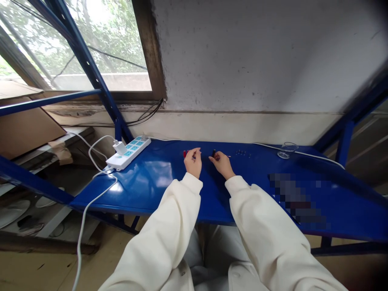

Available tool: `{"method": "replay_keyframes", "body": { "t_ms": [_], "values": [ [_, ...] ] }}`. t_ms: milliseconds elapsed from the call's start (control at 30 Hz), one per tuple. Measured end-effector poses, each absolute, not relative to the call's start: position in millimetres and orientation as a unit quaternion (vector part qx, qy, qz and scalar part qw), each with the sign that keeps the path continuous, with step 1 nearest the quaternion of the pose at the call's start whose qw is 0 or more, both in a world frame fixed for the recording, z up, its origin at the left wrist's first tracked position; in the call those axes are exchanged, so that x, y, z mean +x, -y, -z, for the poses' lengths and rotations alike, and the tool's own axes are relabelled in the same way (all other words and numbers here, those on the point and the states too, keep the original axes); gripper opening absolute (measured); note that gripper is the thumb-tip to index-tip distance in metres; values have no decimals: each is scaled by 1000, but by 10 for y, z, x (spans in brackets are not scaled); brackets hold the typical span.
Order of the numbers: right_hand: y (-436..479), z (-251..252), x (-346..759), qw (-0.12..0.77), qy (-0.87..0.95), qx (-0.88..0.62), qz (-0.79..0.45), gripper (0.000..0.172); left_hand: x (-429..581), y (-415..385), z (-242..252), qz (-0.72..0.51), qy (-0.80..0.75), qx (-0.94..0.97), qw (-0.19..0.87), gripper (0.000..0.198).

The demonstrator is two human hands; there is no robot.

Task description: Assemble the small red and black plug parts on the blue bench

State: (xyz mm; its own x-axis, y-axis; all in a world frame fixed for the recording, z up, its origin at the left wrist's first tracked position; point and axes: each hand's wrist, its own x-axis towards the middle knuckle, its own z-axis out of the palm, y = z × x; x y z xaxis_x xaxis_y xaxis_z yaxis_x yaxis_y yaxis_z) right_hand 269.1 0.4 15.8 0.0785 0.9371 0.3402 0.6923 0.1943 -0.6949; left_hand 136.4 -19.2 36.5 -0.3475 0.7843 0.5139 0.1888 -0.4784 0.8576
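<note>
Over the blue tabletop (pixel 157 190), my left hand (pixel 192 163) is closed with its fingertips bent together. A small dark bit shows at its fingers, too small to name. Just beside that hand, on its left, lie small red pieces (pixel 184 153), partly covered by it. My right hand (pixel 222 163) is closed in a pinch around a small black piece (pixel 214 153), which sticks up above the fingertips. A short gap separates the two hands. Several tiny shiny metal pieces (pixel 242 153) lie to the right of my right hand.
A white power strip (pixel 129 154) with a plugged-in adapter stands at the left, its cable hanging over the edge. A clear glass (pixel 284 154) lies near the back right. A blurred-out dark object (pixel 298 200) lies at the right. Blue frame posts (pixel 344 141) flank the table; a wall closes the back.
</note>
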Motion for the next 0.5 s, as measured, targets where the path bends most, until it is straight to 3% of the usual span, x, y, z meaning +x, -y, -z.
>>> {"method": "replay_keyframes", "body": {
  "t_ms": [200,500],
  "values": [
    [-195,-216,2512,342,682,-625,-164,12,1253,102,-312,-715,-466,406,326,23],
    [-379,-127,2326,274,700,-643,-144,14,1273,57,-240,-708,-478,387,347,24]
  ]
}}
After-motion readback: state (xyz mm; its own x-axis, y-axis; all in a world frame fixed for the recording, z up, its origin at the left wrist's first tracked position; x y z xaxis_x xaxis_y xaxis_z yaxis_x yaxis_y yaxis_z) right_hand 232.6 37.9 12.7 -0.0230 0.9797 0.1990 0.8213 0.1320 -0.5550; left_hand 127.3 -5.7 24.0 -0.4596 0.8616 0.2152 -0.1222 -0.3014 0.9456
